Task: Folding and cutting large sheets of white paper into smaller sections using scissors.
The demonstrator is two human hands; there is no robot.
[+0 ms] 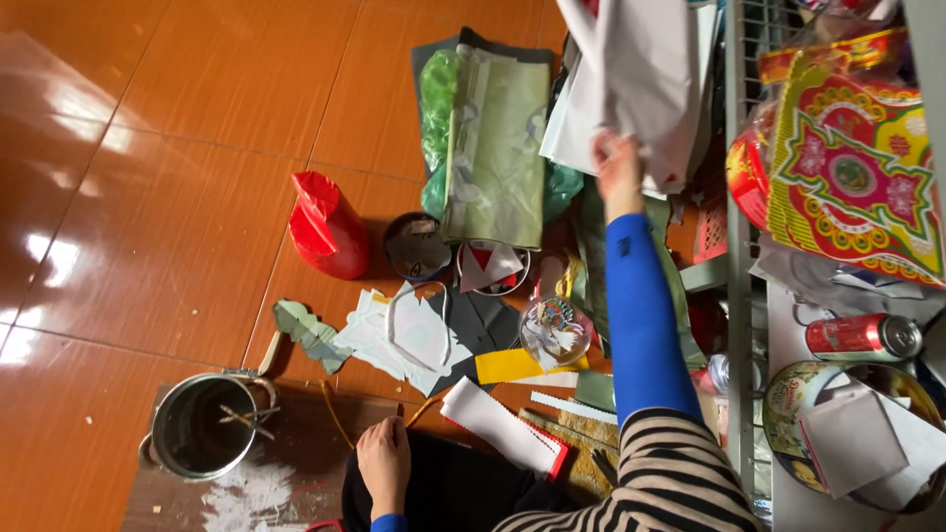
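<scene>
Two hands at work, well apart. My right hand (617, 163), blue sleeve and striped cuff behind it, reaches to the upper middle of the frame and pinches the lower edge of a sheaf of white paper sheets (641, 79); the hand is blurred, fingers closed on the paper. My left hand (384, 461) sits at the bottom centre, loosely curled and empty, resting on dark cloth (463, 488) at the edge of a wooden board (305, 443). Left of it on the board: a metal pot (205, 426) with sticks inside. Centre floor: paper scraps, a red bag (325, 229), a green paper bundle (493, 148), a glass jar (555, 330). Right edge: a red drink can (862, 337) and a bright patterned paper (852, 167) on a wire rack.
</scene>
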